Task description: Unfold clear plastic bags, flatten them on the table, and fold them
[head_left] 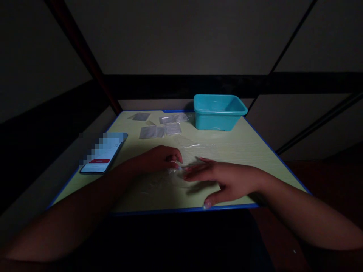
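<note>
A sheet of thin clear plastic (161, 183), perhaps a bag, lies on the table in front of me, its edges hard to make out in the dim light. My left hand (160, 158) is closed at its near part, thumb and forefinger pinching the crumpled plastic. Just to the right, my right hand (224, 176) has its fingers stretched out and its thumb spread towards the table's front edge. Its fingertips are close to the left thumb and over the plastic; whether they touch it I cannot tell. Farther back lies more clear film (195, 144).
Several flat grey squares in clear wrapping (148, 132) lie at the back left of the table (252, 145). A turquoise plastic basket (215, 120) stands at the back right. A lit phone (106, 155) rests along the left edge. A panelled wall rises behind.
</note>
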{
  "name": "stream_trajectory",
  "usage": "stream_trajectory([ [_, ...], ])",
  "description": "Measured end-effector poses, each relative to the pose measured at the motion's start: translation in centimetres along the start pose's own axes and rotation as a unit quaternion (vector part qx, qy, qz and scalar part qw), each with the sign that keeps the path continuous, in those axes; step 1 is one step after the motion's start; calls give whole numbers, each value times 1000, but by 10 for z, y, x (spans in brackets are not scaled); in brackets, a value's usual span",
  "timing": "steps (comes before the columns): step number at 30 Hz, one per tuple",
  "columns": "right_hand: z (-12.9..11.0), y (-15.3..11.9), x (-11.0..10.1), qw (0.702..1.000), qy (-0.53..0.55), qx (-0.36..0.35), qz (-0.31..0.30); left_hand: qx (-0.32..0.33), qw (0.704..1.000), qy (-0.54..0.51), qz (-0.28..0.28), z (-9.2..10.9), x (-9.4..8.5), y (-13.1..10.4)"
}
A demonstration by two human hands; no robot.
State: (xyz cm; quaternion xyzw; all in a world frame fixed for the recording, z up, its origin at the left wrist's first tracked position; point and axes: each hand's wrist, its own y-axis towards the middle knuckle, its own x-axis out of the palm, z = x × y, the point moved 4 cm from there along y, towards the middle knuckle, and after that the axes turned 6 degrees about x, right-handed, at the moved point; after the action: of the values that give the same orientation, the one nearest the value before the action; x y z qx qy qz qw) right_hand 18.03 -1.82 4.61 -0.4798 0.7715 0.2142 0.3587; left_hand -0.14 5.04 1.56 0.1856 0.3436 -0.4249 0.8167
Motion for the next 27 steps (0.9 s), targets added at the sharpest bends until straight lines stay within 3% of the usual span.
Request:
stream_trajectory([
  [2,-3,1,-9,995,-2,0,97,1,1000,9,10,2,0,0],
  [4,-8,2,-12,989,-7,-14,144,8,1000,15,19,3,0,1],
  [9,-14,9,8,995,-57,-63,59,28,996,43,71,3,-1,2],
  [13,-8,11,26,995,-90,-32,-4,48,978,116,166,5,-10,2],
  [16,-4,11,30,995,-93,-11,-21,67,964,173,189,5,-12,2],
  [20,-3,9,31,996,-85,-3,-37,104,964,203,137,4,-5,1],
  [25,-6,8,32,996,-59,-7,-59,79,971,223,-44,-2,14,1],
  [27,-8,7,32,997,-51,-11,-63,83,965,239,-72,-3,18,1],
])
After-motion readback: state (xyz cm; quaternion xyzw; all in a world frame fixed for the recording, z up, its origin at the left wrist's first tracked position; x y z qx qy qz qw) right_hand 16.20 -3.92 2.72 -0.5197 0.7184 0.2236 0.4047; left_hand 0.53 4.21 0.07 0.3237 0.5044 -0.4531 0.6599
